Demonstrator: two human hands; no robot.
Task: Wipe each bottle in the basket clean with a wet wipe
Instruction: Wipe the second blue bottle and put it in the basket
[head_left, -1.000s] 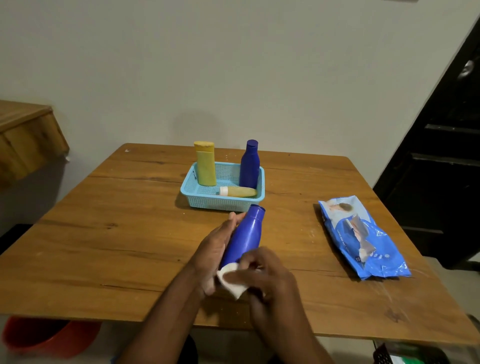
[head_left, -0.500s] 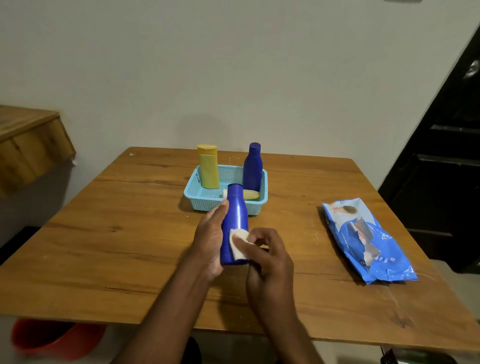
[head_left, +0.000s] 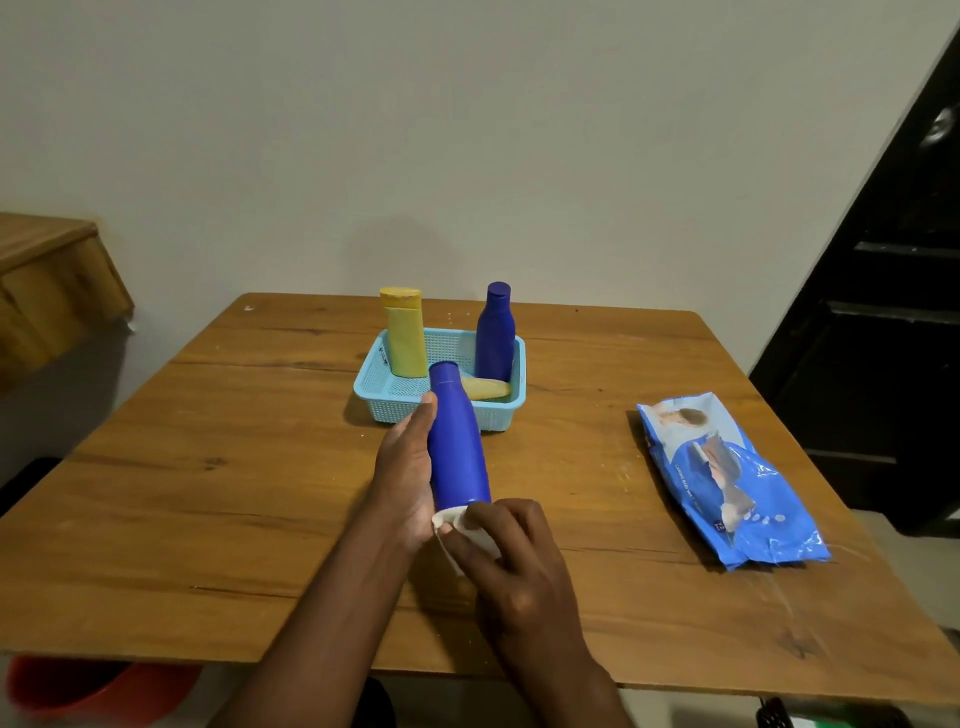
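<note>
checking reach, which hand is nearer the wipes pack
Right. The right hand pinches the wet wipe on the pack's side; the left hand grips the blue bottle, farther away.

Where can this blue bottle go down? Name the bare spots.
Bare table lies left of the basket and left hand, and between basket and wipes pack. Crowded: the basket itself, with three bottles.
</note>
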